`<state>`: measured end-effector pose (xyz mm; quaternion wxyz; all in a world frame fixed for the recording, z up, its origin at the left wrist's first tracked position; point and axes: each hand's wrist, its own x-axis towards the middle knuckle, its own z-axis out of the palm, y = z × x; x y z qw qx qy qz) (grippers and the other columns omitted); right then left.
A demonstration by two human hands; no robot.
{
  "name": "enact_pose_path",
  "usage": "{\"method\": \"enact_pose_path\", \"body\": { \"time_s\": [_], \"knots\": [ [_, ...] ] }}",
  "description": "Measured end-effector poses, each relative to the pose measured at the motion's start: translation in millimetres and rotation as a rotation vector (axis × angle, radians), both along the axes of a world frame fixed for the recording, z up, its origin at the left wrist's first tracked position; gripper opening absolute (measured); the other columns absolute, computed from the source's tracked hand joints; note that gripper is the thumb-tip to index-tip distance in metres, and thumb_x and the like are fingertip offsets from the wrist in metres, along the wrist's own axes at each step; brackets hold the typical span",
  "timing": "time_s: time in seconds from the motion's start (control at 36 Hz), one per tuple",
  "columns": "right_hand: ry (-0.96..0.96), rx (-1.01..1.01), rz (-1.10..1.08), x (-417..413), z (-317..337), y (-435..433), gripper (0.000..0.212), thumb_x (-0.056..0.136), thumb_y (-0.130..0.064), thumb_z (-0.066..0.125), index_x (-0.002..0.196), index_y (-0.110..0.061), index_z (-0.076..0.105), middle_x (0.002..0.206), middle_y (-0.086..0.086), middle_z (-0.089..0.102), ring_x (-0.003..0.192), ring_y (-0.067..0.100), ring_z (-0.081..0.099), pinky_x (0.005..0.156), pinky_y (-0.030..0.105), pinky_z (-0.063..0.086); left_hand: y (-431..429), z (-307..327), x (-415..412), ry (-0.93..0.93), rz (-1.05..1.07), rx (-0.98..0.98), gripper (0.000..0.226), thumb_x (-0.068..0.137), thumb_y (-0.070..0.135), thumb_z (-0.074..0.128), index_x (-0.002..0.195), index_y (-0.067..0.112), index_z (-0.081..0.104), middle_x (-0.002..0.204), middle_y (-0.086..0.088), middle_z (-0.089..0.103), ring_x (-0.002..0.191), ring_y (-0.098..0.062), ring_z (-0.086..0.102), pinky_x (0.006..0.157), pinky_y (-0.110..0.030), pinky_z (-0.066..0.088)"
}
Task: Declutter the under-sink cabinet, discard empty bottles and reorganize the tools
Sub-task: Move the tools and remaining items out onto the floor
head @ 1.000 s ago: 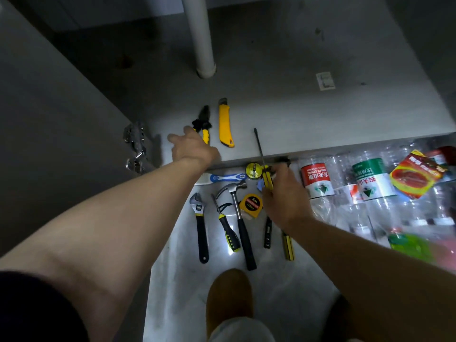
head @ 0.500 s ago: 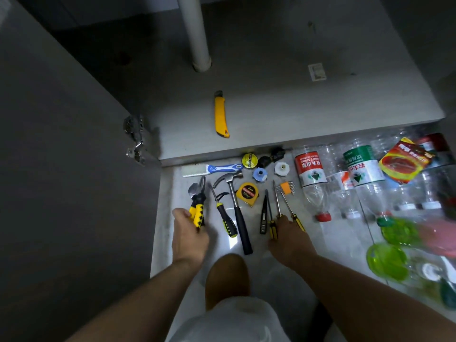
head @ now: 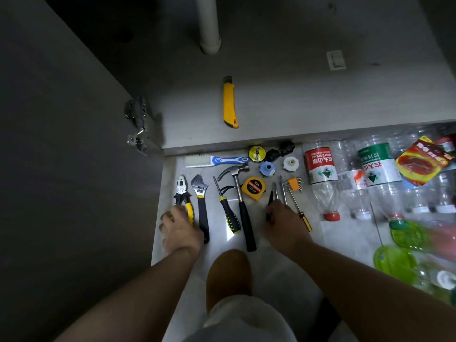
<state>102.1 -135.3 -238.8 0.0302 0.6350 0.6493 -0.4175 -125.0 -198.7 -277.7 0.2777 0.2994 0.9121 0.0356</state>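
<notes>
On the floor I count one pliers (head: 183, 193), one adjustable wrench (head: 201, 193), one hammer (head: 237, 186), one tape measure (head: 253, 185), one brush (head: 217, 160), one roll of tape (head: 256, 153) and one set of hex keys (head: 293, 183). One yellow utility knife (head: 229, 102) lies farther off in the cabinet (head: 308, 99). Screwdrivers (head: 228, 213) number at least three, the small round fittings (head: 266, 168) four (two black, one blue, one white), and the clear bottles (head: 320, 174) on the right overlap too much to count.

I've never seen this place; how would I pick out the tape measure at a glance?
Find the grey cabinet floor; on the pale tiles just in front lies a row of tools. Right of the hammer sits the tape measure. Unlike the long-handled tools around it, it is a squat yellow case with a black face marked 2m.
</notes>
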Motion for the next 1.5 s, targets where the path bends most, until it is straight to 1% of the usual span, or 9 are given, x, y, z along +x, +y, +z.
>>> {"method": "enact_pose_path", "body": {
  "time_s": [0.14,0.28,0.44,0.58,0.81,1.03,1.19,1.42,1.5],
  "knots": [
    [0.110,0.082,0.012,-14.6,11.0,13.7,0.029,0.093,-0.008,0.056,0.119,-0.022,0.051,0.105,0.001,0.058,0.090,0.016,0.060,0.078,0.036,0.056,2.0,4.0,8.7,0.019,-0.060,0.052,0.067,0.079,0.019,0.064,0.140,0.027,0.037,0.143,-0.011,0.032,0.130,-0.035,0.037,0.102,-0.053,0.042],
    [0.172,0.194,0.039,-30.5,26.5,42.6,0.021,0.093,-0.007,0.054,0.108,-0.021,0.058,0.098,0.000,0.061,0.082,0.016,0.061,0.073,0.038,0.056,38.7,28.3,19.0,0.123,-0.179,0.458,0.032,0.083,0.017,0.068,0.110,0.013,0.052,0.112,-0.011,0.049,0.107,-0.030,0.048,0.089,-0.041,0.043],
    [0.186,0.202,0.124,-20.4,35.5,63.2,0.017,0.092,-0.007,0.055,0.097,-0.021,0.065,0.087,-0.003,0.066,0.074,0.012,0.063,0.066,0.031,0.054,137.5,68.8,26.1,0.058,-0.225,0.743,0.035,0.091,0.033,0.069,0.118,0.017,0.054,0.116,-0.003,0.055,0.108,-0.023,0.052,0.093,-0.040,0.047],
    [0.125,0.224,0.120,7.2,41.7,86.5,0.015,0.092,-0.009,0.057,0.095,-0.020,0.066,0.091,-0.003,0.066,0.076,0.012,0.063,0.070,0.030,0.055,217.2,83.9,21.3,-0.073,-0.235,0.521,0.065,0.086,0.050,0.072,0.132,0.010,0.050,0.131,-0.012,0.053,0.123,-0.031,0.052,0.097,-0.041,0.047],
    [0.108,0.222,0.067,33.2,35.2,97.5,0.008,0.095,-0.013,0.059,0.096,-0.016,0.067,0.089,0.000,0.070,0.081,0.016,0.066,0.074,0.032,0.057,230.6,85.5,28.6,0.008,-0.283,0.333,0.021,0.082,0.018,0.068,0.102,0.010,0.071,0.103,-0.013,0.069,0.094,-0.032,0.066,0.074,-0.036,0.053],
    [0.505,-0.237,-0.382,5.1,44.1,70.9,0.029,0.097,-0.042,0.059,0.105,-0.014,0.064,0.091,0.012,0.070,0.065,0.019,0.064,0.058,0.031,0.053,106.4,69.3,83.2,-0.553,-0.305,0.535,0.022,0.085,0.023,0.078,0.092,0.039,0.064,0.089,0.021,0.069,0.078,0.002,0.067,0.065,-0.013,0.052],
    [0.339,-0.177,-0.204,-3.6,33.0,42.5,0.033,0.098,-0.036,0.061,0.100,-0.003,0.065,0.089,0.016,0.069,0.080,0.030,0.067,0.074,0.041,0.055,52.4,40.6,94.3,-0.724,-0.271,0.369,0.035,0.077,0.010,0.084,0.097,0.032,0.065,0.078,0.029,0.064,0.071,0.004,0.063,0.063,-0.012,0.050],
    [0.110,-0.192,0.036,-1.0,6.0,31.1,0.015,0.098,-0.036,0.059,0.092,-0.023,0.057,0.083,-0.003,0.060,0.087,0.020,0.061,0.071,0.029,0.045,32.9,28.9,52.6,-0.609,-0.056,0.318,0.017,0.095,0.008,0.063,0.098,0.023,0.070,0.094,-0.005,0.070,0.091,-0.018,0.068,0.083,-0.024,0.055],
    [0.140,-0.197,0.074,-17.2,3.3,26.6,0.015,0.096,-0.039,0.061,0.100,-0.024,0.062,0.093,-0.001,0.066,0.091,0.019,0.063,0.075,0.027,0.043,29.8,31.9,41.1,-0.811,0.057,0.263,0.012,0.100,0.018,0.062,0.104,0.016,0.072,0.106,-0.020,0.072,0.091,-0.024,0.071,0.084,-0.028,0.057]
  ]
}}
